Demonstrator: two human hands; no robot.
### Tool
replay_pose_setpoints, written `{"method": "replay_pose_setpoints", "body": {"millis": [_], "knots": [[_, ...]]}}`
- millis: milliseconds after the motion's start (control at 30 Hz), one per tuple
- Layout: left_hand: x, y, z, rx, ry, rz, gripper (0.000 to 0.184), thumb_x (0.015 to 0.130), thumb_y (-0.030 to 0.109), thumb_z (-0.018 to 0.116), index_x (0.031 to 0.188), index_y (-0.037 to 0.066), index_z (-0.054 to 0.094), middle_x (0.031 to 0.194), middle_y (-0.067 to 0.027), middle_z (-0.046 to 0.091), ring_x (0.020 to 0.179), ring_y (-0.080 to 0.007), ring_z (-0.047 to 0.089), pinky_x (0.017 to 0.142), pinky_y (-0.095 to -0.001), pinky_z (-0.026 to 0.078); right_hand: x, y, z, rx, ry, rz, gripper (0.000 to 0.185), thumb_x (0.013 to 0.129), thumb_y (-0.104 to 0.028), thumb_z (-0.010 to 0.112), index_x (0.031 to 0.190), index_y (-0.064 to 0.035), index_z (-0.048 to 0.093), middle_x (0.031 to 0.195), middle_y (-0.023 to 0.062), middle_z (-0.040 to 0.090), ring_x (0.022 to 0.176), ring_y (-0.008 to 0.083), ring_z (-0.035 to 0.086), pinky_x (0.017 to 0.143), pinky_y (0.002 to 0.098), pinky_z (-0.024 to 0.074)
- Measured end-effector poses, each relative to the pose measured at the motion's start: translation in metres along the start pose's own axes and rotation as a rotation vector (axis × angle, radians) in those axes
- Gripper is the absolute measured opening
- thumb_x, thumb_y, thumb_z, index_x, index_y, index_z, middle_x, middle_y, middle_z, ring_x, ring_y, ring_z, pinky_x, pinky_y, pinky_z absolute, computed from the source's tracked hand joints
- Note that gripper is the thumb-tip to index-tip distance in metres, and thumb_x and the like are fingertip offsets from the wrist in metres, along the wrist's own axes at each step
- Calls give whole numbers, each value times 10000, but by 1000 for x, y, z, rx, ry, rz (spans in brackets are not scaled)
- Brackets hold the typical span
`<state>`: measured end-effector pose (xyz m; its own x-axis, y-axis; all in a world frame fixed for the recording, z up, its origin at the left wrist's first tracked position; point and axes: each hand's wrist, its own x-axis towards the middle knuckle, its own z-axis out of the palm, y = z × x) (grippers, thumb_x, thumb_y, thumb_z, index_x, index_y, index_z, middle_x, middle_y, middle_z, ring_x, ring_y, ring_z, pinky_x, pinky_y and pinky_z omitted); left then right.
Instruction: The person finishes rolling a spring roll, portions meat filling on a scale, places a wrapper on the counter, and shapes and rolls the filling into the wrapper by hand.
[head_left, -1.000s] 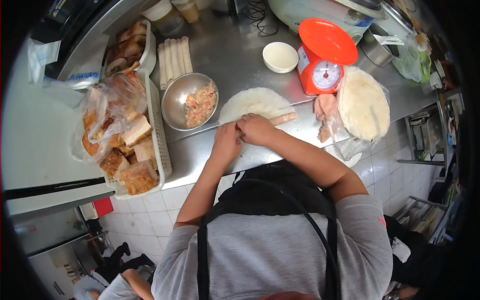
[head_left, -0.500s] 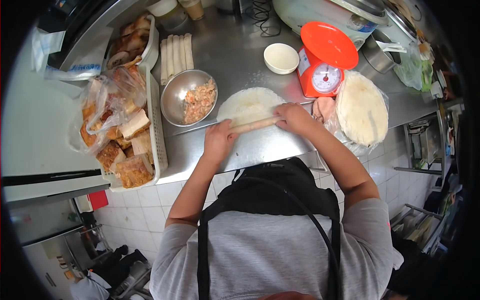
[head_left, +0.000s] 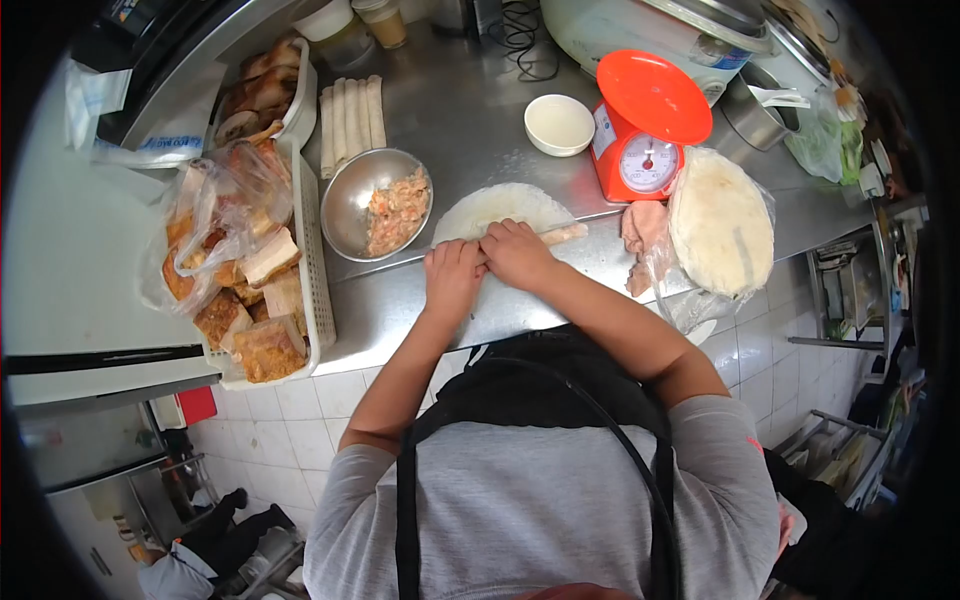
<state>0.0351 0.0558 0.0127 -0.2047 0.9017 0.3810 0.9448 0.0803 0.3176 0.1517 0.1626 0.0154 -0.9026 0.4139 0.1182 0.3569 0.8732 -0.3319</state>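
Note:
A round, thin white wrapper (head_left: 515,204) lies on the steel counter, its near edge rolled into a filled spring roll (head_left: 563,234). My left hand (head_left: 455,275) grips the left end of the roll, fingers curled. Close beside it, my right hand (head_left: 515,255) is bent over the left part of the roll, and the right end sticks out past it. Left of my hands stands a metal bowl (head_left: 345,205) of pinkish minced filling (head_left: 396,212). Several finished rolls (head_left: 352,122) lie side by side behind the bowl. What my fingertips press on is partly hidden.
To the right are a red scale (head_left: 650,165), a stack of round wrappers (head_left: 720,222) and a pinkish cloth (head_left: 645,240). A small white bowl (head_left: 559,125) sits behind. A white basket (head_left: 318,270) with roasted meat pieces (head_left: 270,348) stands left. Another person (head_left: 190,560) is at lower left.
My right hand has moved left along the roll, from its right end to beside my left hand. The left hand has shifted slightly right. The roll's right end is now uncovered.

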Motion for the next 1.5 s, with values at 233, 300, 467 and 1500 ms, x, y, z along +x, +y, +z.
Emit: {"method": "replay_pose_setpoints", "body": {"millis": [233, 300, 467, 1500], "knots": [[-5, -5, -7, 6, -11, -24, 378, 622, 162, 710, 987, 126, 618, 933, -60, 542, 945, -237, 483, 798, -395, 335, -41, 47, -16, 57, 162, 44, 203, 735, -216, 611, 924, -146, 633, 948, 44, 551, 964, 240, 485, 836, 387, 359], [-6, -8, -8, 18, -5, -33, 346, 633, 166, 704, 966, 120, 623, 916, -60, 553, 925, -236, 493, 792, -398, 336, -53, 65, -25, 85, 138, 72, 212, 742, -214, 609, 943, -146, 624, 945, 46, 550, 961, 240, 484, 836, 386, 357], [-1, -20, -1, -68, 21, -140, 205, 673, 168, 675, 862, 103, 627, 847, -48, 579, 849, -244, 526, 777, -391, 344, -47, 74, -28, 42, 151, 238, 240, 749, -205, 606, 982, -147, 600, 942, 46, 543, 962, 240, 474, 837, 383, 355], [41, -13, 12, 27, -48, -84, 133, 733, 182, 619, 835, 98, 605, 786, -67, 557, 780, -265, 525, 723, -394, 389, 6, 72, -31, 166, -97, 211, 163, 812, -227, 538, 951, -162, 592, 988, 46, 564, 965, 262, 502, 805, 421, 371]]}}
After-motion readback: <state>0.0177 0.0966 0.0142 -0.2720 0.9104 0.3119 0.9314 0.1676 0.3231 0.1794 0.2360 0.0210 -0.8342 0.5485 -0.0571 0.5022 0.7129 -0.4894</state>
